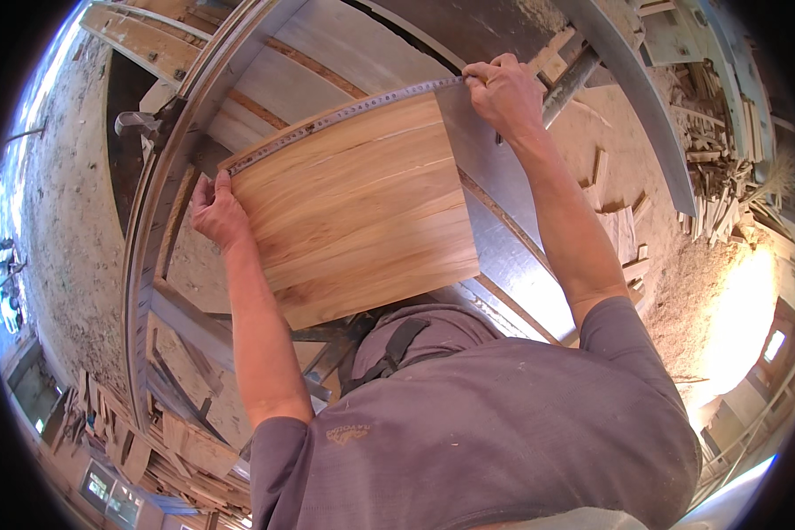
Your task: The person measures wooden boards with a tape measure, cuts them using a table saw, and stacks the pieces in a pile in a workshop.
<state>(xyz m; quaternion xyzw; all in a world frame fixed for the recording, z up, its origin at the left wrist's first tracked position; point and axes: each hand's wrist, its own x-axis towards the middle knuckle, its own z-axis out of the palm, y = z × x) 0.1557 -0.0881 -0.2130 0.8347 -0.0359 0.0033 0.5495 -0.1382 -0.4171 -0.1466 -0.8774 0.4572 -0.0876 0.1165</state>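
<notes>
A rectangular wooden panel (362, 203) with light and brown grain lies in front of me on a metal machine table (490, 146). Along its far edge a tape measure (344, 113) is stretched, a pale strip with dark marks. At the panel's far left corner my left hand (219, 210) is closed, with thumb and fingers pinching the panel and the tape's end. My right hand (509, 95) is closed on the tape just past the far right corner; whatever else it holds is hidden by its fingers.
A long metal rail (163, 190) with a clamp-like fitting (141, 124) runs along the left. On the right a curved-looking metal bar (645, 97) and a round bar (570, 87) stand out. Wood offcuts (623, 230) litter the right floor; more scrap wood (194, 450) is piled lower left.
</notes>
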